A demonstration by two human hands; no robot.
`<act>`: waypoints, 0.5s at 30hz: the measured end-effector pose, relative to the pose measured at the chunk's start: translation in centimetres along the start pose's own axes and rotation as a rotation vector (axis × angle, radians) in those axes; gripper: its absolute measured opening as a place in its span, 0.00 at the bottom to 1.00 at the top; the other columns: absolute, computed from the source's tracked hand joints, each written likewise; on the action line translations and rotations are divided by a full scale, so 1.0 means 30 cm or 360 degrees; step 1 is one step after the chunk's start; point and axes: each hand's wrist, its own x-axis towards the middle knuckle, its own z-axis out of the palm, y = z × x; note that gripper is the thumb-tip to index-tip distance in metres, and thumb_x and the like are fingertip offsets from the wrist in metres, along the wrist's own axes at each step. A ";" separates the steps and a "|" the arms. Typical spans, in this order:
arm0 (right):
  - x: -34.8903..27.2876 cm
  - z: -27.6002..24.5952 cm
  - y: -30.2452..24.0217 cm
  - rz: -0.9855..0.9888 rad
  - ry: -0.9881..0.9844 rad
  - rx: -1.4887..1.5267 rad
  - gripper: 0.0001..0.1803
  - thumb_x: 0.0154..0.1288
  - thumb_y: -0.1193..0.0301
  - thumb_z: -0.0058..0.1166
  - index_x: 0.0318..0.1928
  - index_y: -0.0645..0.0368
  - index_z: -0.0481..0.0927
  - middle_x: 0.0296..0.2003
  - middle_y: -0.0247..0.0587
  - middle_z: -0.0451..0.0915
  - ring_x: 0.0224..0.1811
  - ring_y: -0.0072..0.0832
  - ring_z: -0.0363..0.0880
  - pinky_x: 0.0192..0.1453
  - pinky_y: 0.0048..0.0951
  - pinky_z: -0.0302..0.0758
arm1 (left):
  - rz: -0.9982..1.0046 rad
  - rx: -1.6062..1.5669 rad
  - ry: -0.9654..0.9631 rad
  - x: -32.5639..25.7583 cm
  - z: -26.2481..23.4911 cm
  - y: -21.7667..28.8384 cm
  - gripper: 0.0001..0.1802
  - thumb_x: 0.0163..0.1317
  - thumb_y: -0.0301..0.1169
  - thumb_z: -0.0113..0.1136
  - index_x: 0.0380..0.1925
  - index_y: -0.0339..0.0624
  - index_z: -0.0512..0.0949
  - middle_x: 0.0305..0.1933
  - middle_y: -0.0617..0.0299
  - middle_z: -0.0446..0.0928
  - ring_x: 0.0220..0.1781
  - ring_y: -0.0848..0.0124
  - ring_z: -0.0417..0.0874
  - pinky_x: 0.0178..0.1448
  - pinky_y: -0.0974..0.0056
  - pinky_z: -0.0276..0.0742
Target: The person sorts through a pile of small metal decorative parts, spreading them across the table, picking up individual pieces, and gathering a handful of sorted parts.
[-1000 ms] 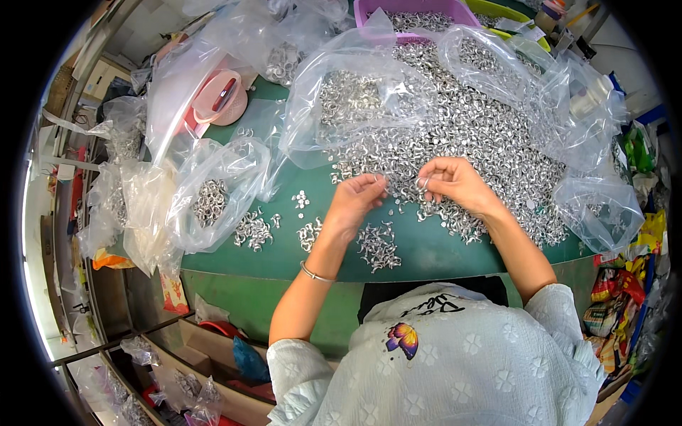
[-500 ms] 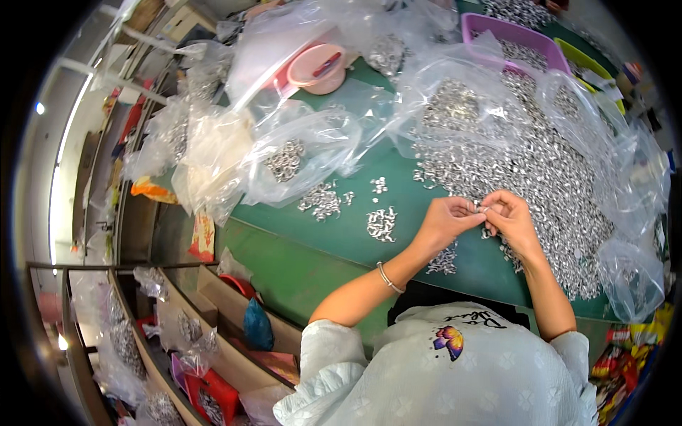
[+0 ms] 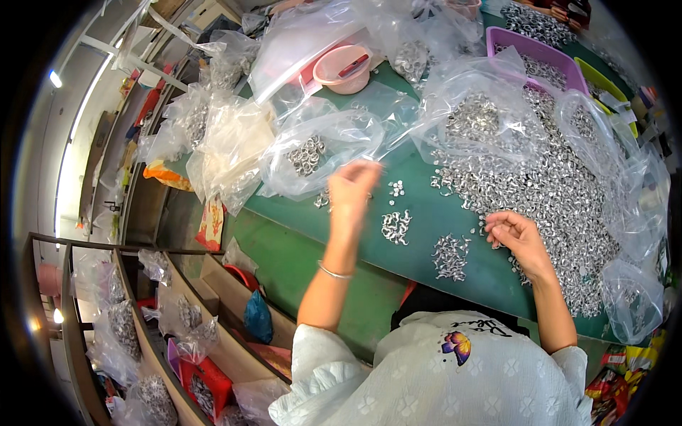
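Observation:
My left hand (image 3: 353, 190) is smeared by motion over the small pile of silver metal pieces (image 3: 322, 199), beside an open clear plastic bag (image 3: 277, 170) with silver rings (image 3: 307, 155) in it. Whether its fingers hold anything is hidden by the blur. My right hand (image 3: 518, 238) rests at the near left edge of a large heap of small curved silver metal parts (image 3: 561, 213). Its fingers are bent in toward the thumb, and what is between them is too small to name. Between the hands lie a group of hook-shaped silver pieces (image 3: 396, 227), a little cluster of tiny pieces (image 3: 396, 189) and another small pile (image 3: 451, 257).
A pink bowl (image 3: 334, 84) with a red-handled tool (image 3: 353, 65) stands at the back. Beyond the heap sit a purple basket (image 3: 497, 37) and a green one (image 3: 593, 71). Another person's hand (image 3: 561, 13) shows at the far right. Shelving with bagged parts (image 3: 124, 330) is at the left.
My hands were together at the heap's edge. The left has swung away to the left over the small pile; the right has stayed near the heap. The view has shifted slightly.

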 end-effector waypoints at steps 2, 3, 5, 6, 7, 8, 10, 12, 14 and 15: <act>-0.003 0.014 -0.001 0.0058 -0.0024 -0.0011 0.11 0.66 0.75 0.53 0.48 0.65 0.78 0.38 0.36 0.79 0.39 0.19 0.77 0.43 0.20 0.73 | 0.0236 0.0639 0.0446 0.116 -0.140 -0.019 0.10 0.57 0.30 0.63 0.32 0.30 0.81 0.27 0.62 0.79 0.29 0.75 0.76 0.33 0.67 0.71; 0.001 0.023 -0.009 0.0058 -0.0039 -0.0031 0.11 0.66 0.75 0.53 0.48 0.64 0.78 0.38 0.36 0.79 0.39 0.18 0.76 0.43 0.20 0.73 | 0.0418 0.1087 0.0575 0.151 -0.178 0.000 0.13 0.57 0.30 0.63 0.34 0.26 0.79 0.28 0.53 0.81 0.30 0.64 0.80 0.37 0.61 0.74; 0.010 0.041 -0.023 0.0088 -0.0063 -0.0081 0.11 0.66 0.75 0.53 0.48 0.64 0.78 0.39 0.35 0.79 0.39 0.17 0.76 0.43 0.19 0.72 | 0.0636 0.1692 0.0673 0.173 -0.231 -0.007 0.17 0.58 0.31 0.63 0.40 0.27 0.76 0.33 0.39 0.80 0.36 0.45 0.81 0.42 0.51 0.75; 0.008 0.042 -0.021 0.0060 -0.0065 -0.0113 0.11 0.66 0.75 0.54 0.48 0.64 0.77 0.39 0.35 0.79 0.39 0.17 0.75 0.43 0.18 0.72 | 0.0605 0.1733 0.0740 0.161 -0.228 0.000 0.17 0.59 0.31 0.62 0.42 0.26 0.76 0.33 0.38 0.80 0.36 0.44 0.81 0.41 0.50 0.75; 0.014 0.034 -0.013 0.0015 -0.0053 -0.0146 0.11 0.66 0.75 0.54 0.48 0.65 0.77 0.39 0.35 0.80 0.39 0.17 0.75 0.43 0.18 0.71 | 0.0587 0.1792 0.0730 0.150 -0.206 0.020 0.16 0.59 0.30 0.61 0.42 0.26 0.77 0.33 0.38 0.80 0.35 0.45 0.81 0.40 0.50 0.75; 0.013 0.024 0.001 -0.0029 -0.0045 -0.0180 0.11 0.66 0.75 0.54 0.48 0.65 0.77 0.39 0.35 0.80 0.39 0.16 0.75 0.43 0.17 0.71 | 0.0568 0.1851 0.0722 0.123 -0.185 0.041 0.16 0.60 0.29 0.61 0.42 0.26 0.77 0.34 0.38 0.80 0.34 0.46 0.81 0.40 0.51 0.76; 0.004 0.007 0.031 -0.0041 0.0042 -0.0416 0.10 0.65 0.76 0.55 0.46 0.64 0.78 0.38 0.35 0.80 0.37 0.15 0.74 0.41 0.17 0.71 | 0.0483 0.1657 0.0703 0.060 -0.142 0.079 0.14 0.61 0.28 0.59 0.42 0.27 0.78 0.33 0.40 0.80 0.32 0.49 0.82 0.39 0.54 0.76; -0.012 -0.014 0.044 -0.0001 0.0084 -0.0806 0.10 0.63 0.77 0.55 0.45 0.64 0.79 0.38 0.35 0.80 0.36 0.13 0.74 0.40 0.18 0.71 | 0.0649 0.1360 0.0499 -0.023 -0.072 0.062 0.10 0.61 0.26 0.59 0.40 0.31 0.79 0.34 0.44 0.81 0.31 0.54 0.82 0.38 0.59 0.77; -0.013 0.019 0.031 -0.0131 0.0050 -0.1065 0.11 0.60 0.80 0.54 0.44 0.63 0.80 0.37 0.41 0.80 0.34 0.25 0.77 0.39 0.24 0.74 | 0.0701 0.1198 0.0158 -0.130 -0.004 0.031 0.08 0.59 0.22 0.59 0.39 0.34 0.80 0.38 0.48 0.81 0.36 0.57 0.83 0.40 0.61 0.78; -0.008 0.032 0.044 -0.0311 0.0031 -0.1192 0.11 0.59 0.81 0.54 0.44 0.63 0.80 0.38 0.43 0.80 0.35 0.29 0.78 0.39 0.26 0.74 | 0.0625 0.1096 0.0002 -0.175 0.022 0.001 0.08 0.58 0.21 0.60 0.39 0.34 0.79 0.40 0.48 0.81 0.39 0.56 0.83 0.43 0.60 0.78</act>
